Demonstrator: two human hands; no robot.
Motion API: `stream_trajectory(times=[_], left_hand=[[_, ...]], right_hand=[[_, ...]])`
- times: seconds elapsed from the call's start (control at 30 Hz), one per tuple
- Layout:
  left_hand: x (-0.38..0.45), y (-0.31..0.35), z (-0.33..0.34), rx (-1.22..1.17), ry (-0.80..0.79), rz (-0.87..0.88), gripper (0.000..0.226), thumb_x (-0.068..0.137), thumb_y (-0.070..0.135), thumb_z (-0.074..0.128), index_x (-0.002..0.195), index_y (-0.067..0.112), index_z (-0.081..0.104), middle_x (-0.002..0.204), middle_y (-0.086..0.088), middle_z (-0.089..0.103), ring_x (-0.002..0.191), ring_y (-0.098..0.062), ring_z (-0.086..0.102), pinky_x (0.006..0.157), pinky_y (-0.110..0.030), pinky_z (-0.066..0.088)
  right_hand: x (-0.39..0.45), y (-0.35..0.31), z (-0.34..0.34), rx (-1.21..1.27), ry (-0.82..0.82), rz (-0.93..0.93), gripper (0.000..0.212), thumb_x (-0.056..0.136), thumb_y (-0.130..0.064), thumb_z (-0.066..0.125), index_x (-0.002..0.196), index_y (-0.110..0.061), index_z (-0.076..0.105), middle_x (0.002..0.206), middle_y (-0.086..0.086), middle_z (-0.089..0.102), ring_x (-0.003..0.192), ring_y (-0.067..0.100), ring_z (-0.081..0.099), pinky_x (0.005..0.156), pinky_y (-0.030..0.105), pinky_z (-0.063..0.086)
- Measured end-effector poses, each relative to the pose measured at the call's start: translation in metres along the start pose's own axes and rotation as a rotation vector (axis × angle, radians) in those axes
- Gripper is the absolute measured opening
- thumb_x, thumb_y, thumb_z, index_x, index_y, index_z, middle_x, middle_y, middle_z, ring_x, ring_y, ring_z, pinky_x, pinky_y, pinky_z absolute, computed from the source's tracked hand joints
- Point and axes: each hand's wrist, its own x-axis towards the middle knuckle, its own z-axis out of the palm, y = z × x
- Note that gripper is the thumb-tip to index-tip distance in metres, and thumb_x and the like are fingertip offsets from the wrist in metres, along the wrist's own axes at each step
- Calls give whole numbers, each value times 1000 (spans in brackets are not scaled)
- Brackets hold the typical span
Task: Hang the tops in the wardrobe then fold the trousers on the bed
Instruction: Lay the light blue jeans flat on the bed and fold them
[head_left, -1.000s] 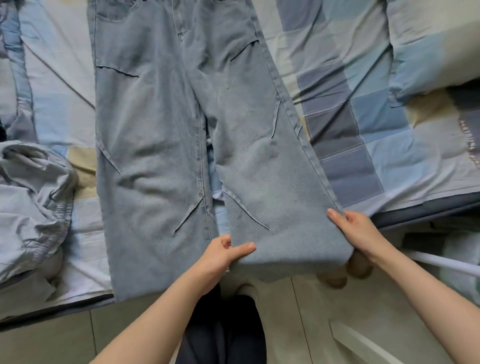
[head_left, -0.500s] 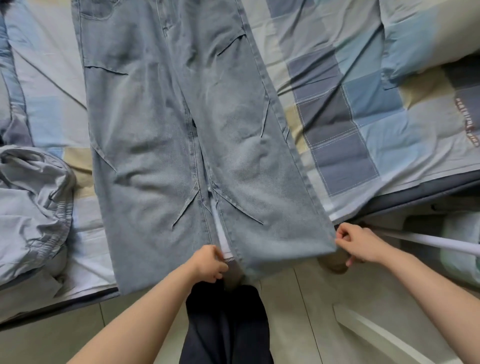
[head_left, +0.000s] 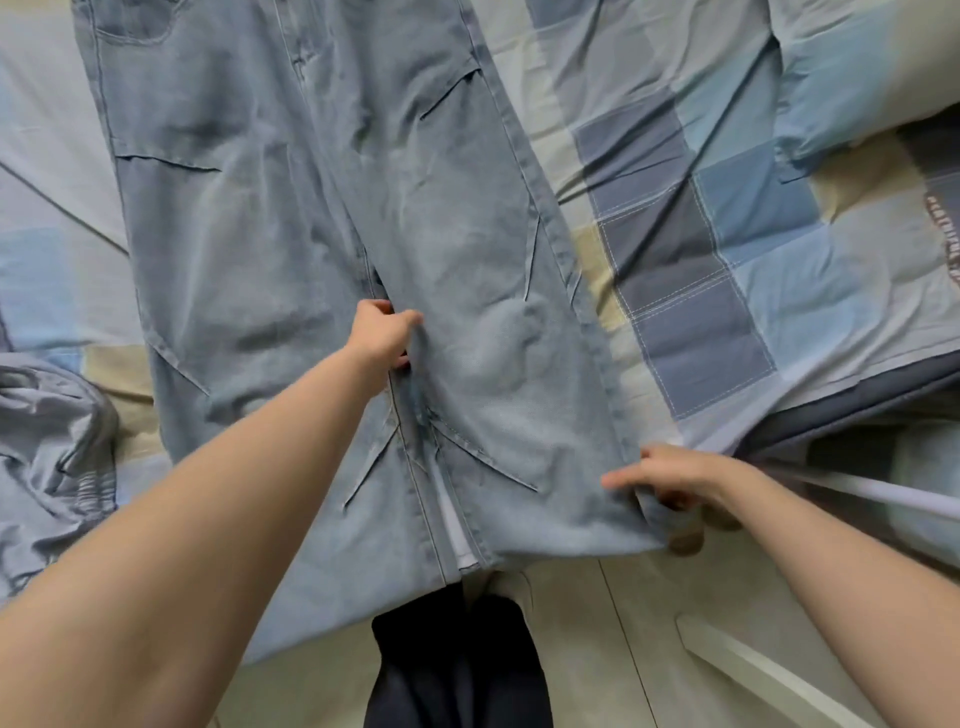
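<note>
Across the centre of the frame, light blue jeans (head_left: 322, 218) lie flat on the patchwork bed cover (head_left: 727, 218), waistband at the top, leg ends hanging over the bed's edge toward the tiled floor (head_left: 623, 639). The left hand (head_left: 383, 332) pinches the inner edge of the right-side leg at mid-frame, while the right hand (head_left: 670, 480) grips that leg's outer edge at lower right. A crumpled grey garment (head_left: 47, 447) sits at the left edge.

My left grip (head_left: 382, 335) has slid from the hem toward twelve o'clock, now pinching the jeans (head_left: 291, 218) at the inseam; my right grip (head_left: 670, 475) moved slightly up the outer seam
</note>
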Motion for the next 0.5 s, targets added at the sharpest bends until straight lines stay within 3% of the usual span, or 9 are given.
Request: stream_trajectory(times=[0.1,0.17,0.23,0.37,0.43,0.5], left_hand=[[-3,-1,-2,36,-100,-16,33,93,18,63,122,7,53,113,-8,61,82,-17,61,46,-23,49],[-6,-4,-8,129,-93,17,27,94,15,61,120,8,56,108,-7,62,75,-16,59,48,-24,48],[-4,-9,-18,191,-88,34,30,94,16,61,122,9,54,110,-7,62,84,-21,61,58,-29,51],[-6,-8,-30,233,-113,0,29,94,20,60,120,11,53,112,-8,63,92,-25,62,73,-38,57],[-9,-1,-29,233,-152,-11,21,93,20,60,111,11,55,105,-11,64,84,-25,62,76,-43,59],[-10,7,-30,230,-180,-22,18,95,23,58,105,9,55,93,-11,59,70,-20,57,60,-35,56]], right_hand=[[-11,25,20,-220,-202,-58,47,53,-40,76,91,-14,64,82,-3,64,78,14,60,63,18,44],[-21,39,26,-305,-340,24,54,53,-41,74,99,-14,63,85,-2,63,78,12,60,66,21,45],[-36,49,25,-315,-444,200,51,62,-32,72,109,-20,58,90,-2,63,76,11,60,66,24,48],[-51,53,9,-332,-354,419,56,73,-34,69,124,-17,51,96,6,56,68,16,53,54,24,43],[-51,40,-3,-374,-219,401,45,81,-35,67,122,-21,54,110,4,58,88,19,59,60,26,48],[-42,21,-15,-572,-42,304,38,87,-32,59,121,-15,59,123,8,60,109,25,59,68,24,50]])
